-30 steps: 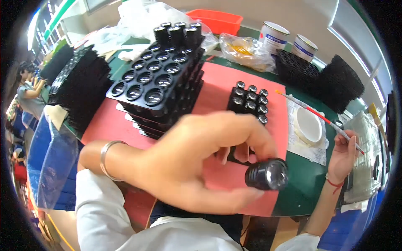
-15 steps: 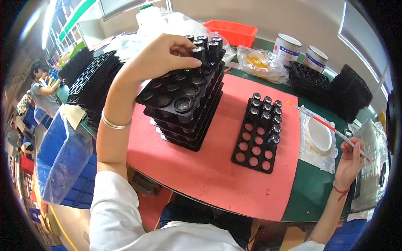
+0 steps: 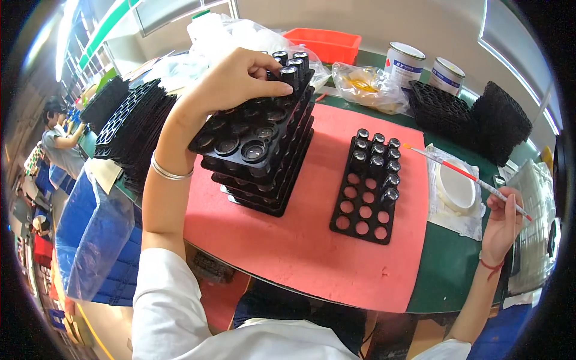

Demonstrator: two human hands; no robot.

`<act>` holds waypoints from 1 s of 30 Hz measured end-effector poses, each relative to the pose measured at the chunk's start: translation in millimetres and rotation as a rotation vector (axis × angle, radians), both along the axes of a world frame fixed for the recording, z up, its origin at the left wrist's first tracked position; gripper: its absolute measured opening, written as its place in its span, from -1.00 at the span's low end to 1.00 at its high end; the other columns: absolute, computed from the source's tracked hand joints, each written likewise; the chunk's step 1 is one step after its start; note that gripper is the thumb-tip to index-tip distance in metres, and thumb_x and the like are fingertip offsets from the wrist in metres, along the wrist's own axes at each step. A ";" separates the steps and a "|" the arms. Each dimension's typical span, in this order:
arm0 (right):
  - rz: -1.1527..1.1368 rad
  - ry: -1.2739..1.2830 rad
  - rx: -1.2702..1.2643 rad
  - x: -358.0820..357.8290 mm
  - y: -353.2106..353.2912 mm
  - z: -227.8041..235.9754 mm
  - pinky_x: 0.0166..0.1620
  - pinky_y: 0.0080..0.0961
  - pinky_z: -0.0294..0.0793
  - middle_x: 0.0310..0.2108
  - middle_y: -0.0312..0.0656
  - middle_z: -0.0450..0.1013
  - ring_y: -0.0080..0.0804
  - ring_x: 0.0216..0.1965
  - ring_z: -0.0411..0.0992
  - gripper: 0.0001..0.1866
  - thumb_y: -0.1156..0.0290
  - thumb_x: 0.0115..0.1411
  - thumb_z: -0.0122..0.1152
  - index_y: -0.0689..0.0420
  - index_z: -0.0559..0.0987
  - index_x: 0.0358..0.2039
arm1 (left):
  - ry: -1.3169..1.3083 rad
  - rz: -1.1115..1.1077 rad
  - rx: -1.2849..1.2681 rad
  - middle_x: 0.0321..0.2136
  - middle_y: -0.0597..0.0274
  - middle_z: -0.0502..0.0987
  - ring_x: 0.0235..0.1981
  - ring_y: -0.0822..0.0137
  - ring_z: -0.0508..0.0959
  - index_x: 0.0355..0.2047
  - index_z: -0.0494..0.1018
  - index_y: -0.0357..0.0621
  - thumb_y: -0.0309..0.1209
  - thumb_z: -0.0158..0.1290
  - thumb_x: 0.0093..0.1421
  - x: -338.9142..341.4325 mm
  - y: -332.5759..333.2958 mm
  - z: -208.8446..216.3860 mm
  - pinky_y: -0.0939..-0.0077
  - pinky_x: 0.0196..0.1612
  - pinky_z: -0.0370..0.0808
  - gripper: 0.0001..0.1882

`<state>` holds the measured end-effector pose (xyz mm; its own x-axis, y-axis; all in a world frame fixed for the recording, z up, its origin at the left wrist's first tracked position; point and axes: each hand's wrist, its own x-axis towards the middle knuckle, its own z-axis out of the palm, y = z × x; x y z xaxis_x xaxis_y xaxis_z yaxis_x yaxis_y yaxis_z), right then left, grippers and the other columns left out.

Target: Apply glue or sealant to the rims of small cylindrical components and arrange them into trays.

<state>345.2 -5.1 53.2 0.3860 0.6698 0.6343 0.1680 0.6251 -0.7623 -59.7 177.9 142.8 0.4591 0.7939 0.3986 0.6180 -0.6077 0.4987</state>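
My left hand point(image 3: 259, 77) is at the far side of a stack of black plastic trays point(image 3: 237, 150). Its thumb and fingers close around a small black cylinder with a shiny top point(image 3: 290, 74); the fingers partly hide it. Several similar cylinders point(image 3: 302, 58) stand just beyond. In my right hand point(image 3: 504, 222) is a slim brush point(image 3: 465, 174) with a red and white handle, its orange tip pointing left toward a separate black tray point(image 3: 363, 213). That tray holds several shiny-topped cylinders point(image 3: 377, 150) in its far rows and right column; pink shows through its other holes.
A pink mat point(image 3: 270, 258) covers much of the green table. Beside my right hand lies a white round dish point(image 3: 457, 186) on stained paper. Cans point(image 3: 405, 60), a plastic bag point(image 3: 369, 87), a red bin point(image 3: 324, 43) and black tray piles point(image 3: 441, 111) line the back. More trays point(image 3: 129, 126) stand left.
The view has shifted slightly. My left hand has moved a little to the right over the stack, closer around the nearest cylinder. The brush stays in my right hand, nearly unmoved.
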 end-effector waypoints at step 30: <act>-0.489 -0.413 0.071 3.1 -2.5 10.3 -0.39 -0.77 0.27 -0.47 -0.29 0.43 -0.70 -0.51 0.28 -0.78 0.36 0.14 -0.02 0.27 0.49 -0.45 | 0.147 -0.455 0.196 -0.13 0.00 0.26 -0.21 0.06 0.30 -0.10 0.33 -0.04 -0.31 0.14 -0.12 127.9 -103.4 -114.2 0.30 -0.15 0.29 -0.50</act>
